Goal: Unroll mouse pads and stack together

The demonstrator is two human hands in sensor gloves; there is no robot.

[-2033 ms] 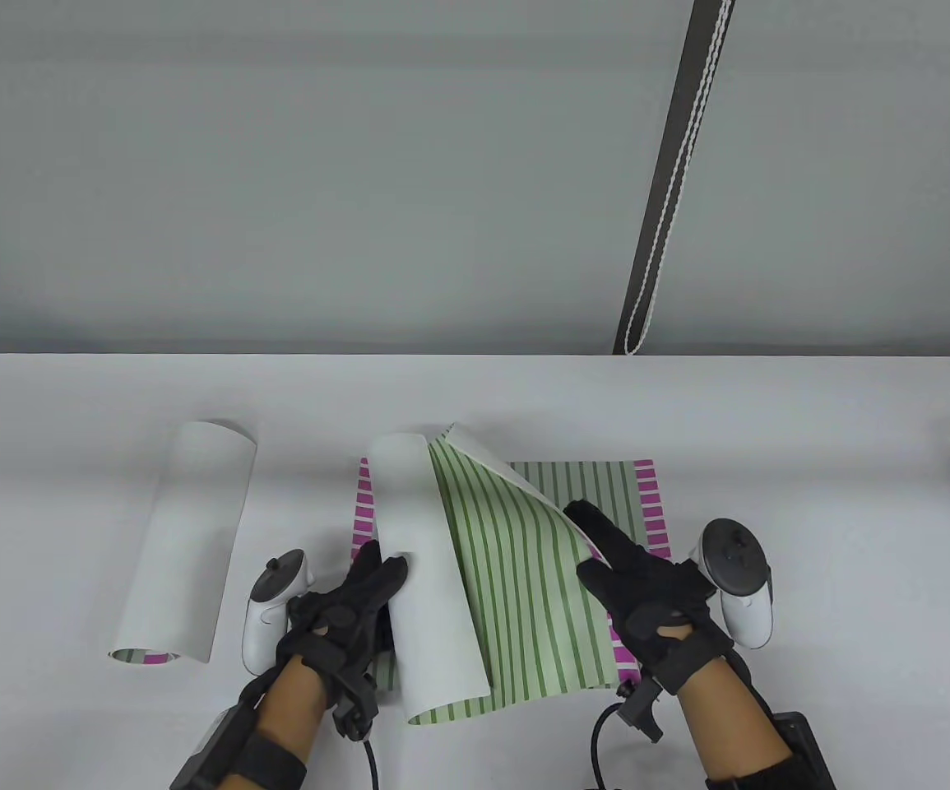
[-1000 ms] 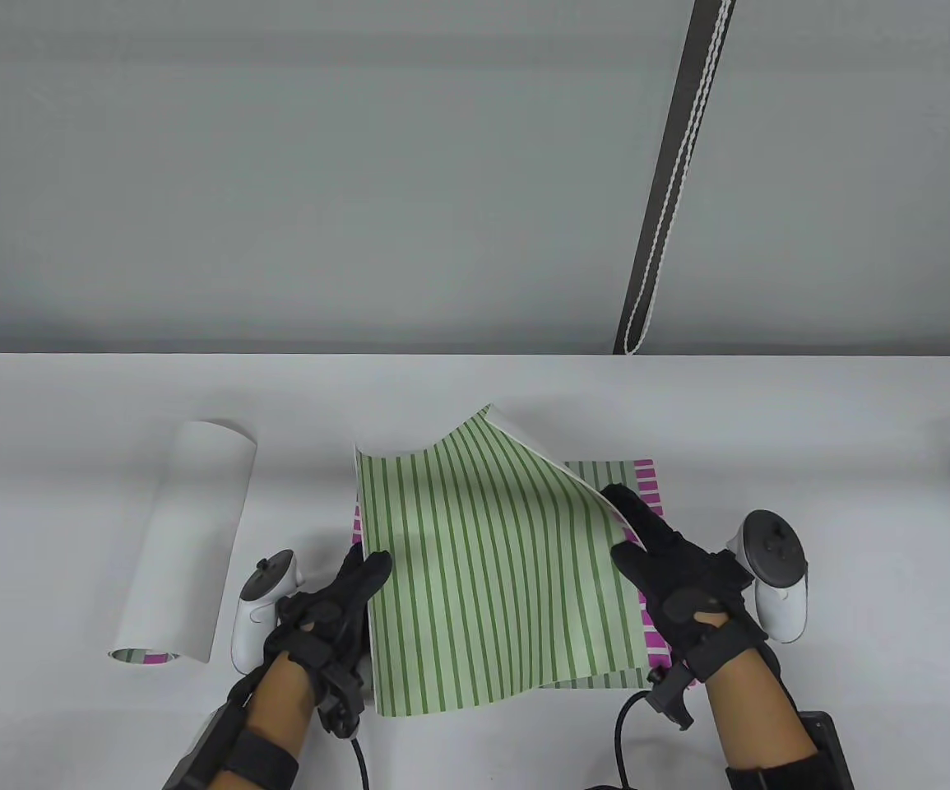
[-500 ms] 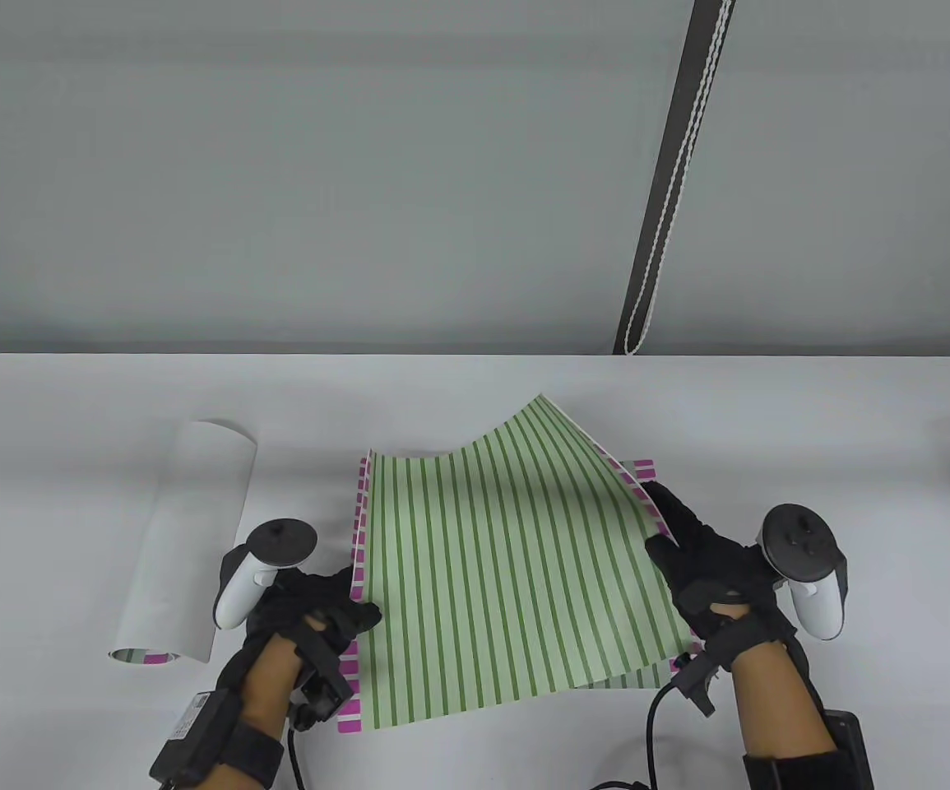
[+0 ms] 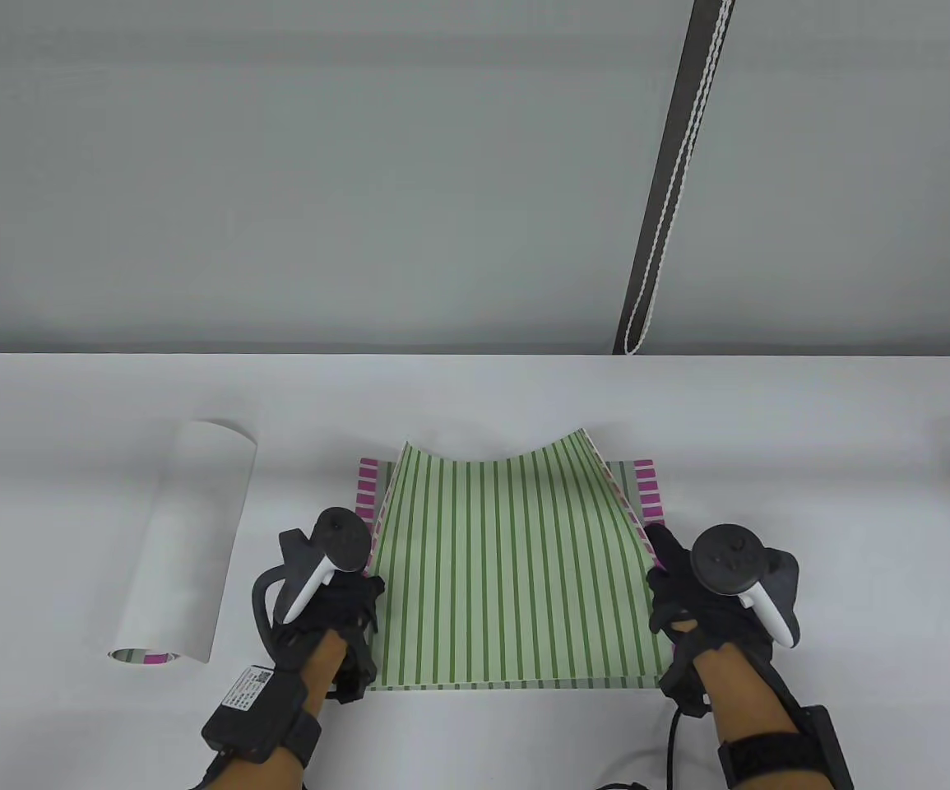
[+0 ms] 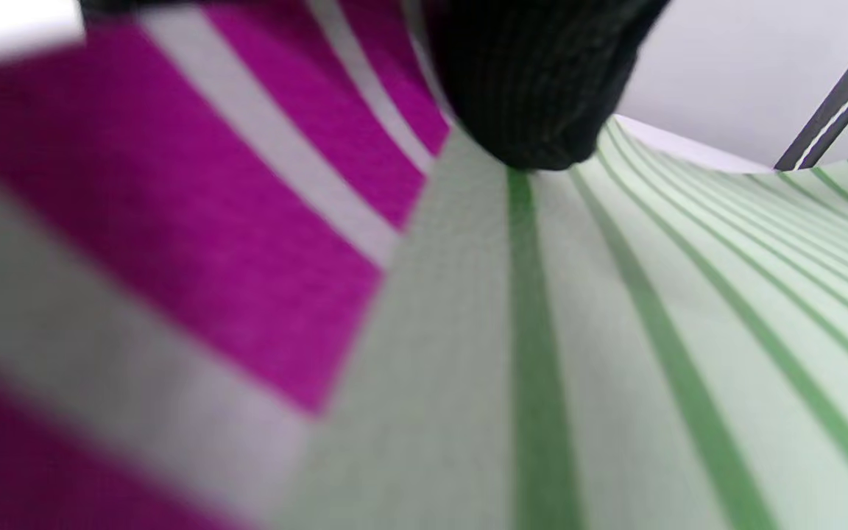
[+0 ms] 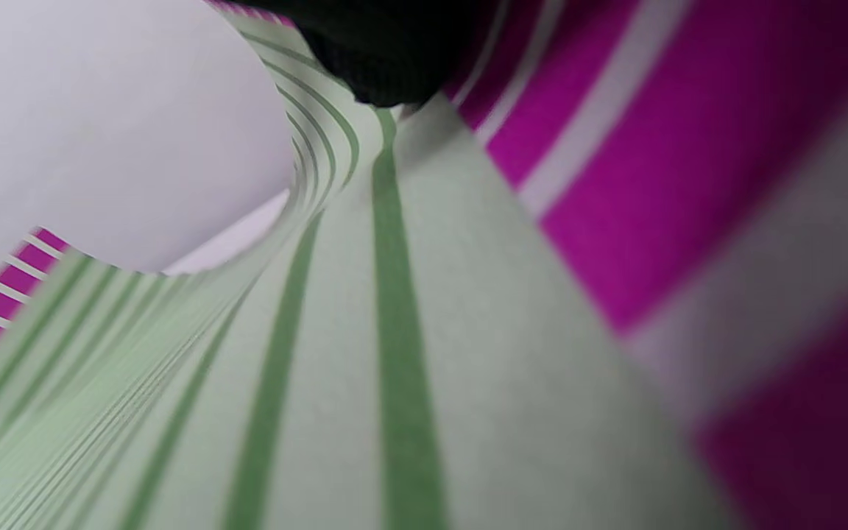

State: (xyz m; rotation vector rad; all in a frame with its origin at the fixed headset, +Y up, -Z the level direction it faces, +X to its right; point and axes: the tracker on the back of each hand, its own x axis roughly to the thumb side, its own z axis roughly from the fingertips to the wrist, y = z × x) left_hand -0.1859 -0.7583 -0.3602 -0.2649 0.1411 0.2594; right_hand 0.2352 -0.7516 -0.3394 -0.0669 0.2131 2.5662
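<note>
Top pad (image 4: 516, 568) hides most of the lower pad (image 4: 650, 485).

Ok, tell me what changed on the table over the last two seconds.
The green-striped pad, half rolled two seconds ago, has been spread open over the flat pad beneath; its far corners still curl up. The left hand slid left along it and the right hand right, each now at a side edge. The rolled pad on the left stayed put.

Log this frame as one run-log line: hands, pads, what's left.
left hand: holds top pad left edge | right hand: holds right edge | far edge curled up over bottom pad | rolled pad: untouched
</note>
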